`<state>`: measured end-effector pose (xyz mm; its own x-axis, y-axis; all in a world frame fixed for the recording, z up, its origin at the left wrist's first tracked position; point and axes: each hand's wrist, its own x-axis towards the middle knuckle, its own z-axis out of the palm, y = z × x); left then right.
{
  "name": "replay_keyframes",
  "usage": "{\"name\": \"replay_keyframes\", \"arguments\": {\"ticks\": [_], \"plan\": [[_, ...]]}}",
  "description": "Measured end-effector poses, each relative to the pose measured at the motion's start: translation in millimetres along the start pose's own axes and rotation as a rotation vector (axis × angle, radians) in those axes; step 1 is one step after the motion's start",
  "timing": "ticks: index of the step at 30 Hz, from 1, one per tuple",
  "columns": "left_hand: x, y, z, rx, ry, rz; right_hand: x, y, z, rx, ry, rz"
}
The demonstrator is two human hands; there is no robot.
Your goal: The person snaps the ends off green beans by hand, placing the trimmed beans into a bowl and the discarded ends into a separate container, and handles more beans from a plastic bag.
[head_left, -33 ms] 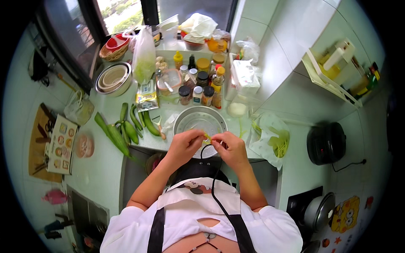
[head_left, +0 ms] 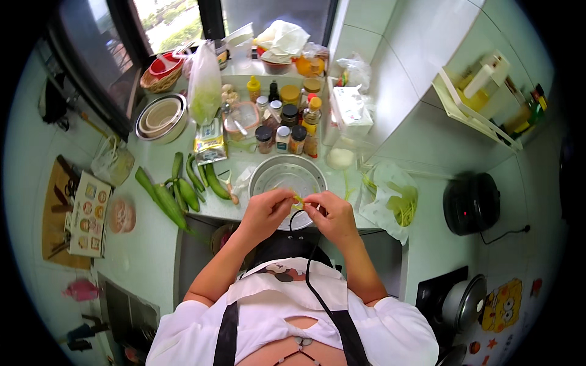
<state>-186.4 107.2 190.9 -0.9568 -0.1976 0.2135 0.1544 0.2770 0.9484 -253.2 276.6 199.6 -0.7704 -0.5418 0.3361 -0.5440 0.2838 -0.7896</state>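
Both forearms bare, rising from lower edge, converging toward centre. Left hand palm-down, wrist slightly bent, fingers curled inward, tips pinched together. Right hand mirrors it, knuckles up, fingers bunched in pinch. Fingertips of both hands almost meeting. Elbows spread wide, upper arms in white sleeves.

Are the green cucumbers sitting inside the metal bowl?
No, the cucumbers lie on the counter left of the metal bowl.

pale tiled wall on the right with a white wall shelf; daylight through the dark-framed window; pale table.
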Motion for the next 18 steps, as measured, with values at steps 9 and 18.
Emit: {"name": "replay_keyframes", "arguments": {"ticks": [9,18], "plan": [[14.5,3.6,10.0,0.103,-0.149,0.075,-9.9,0.9,-13.2,0.019,0.035,0.148],[40.0,5.5,35.4,0.153,-0.31,0.255,-30.6,14.8,-24.8,0.01,0.2,0.317]]}}
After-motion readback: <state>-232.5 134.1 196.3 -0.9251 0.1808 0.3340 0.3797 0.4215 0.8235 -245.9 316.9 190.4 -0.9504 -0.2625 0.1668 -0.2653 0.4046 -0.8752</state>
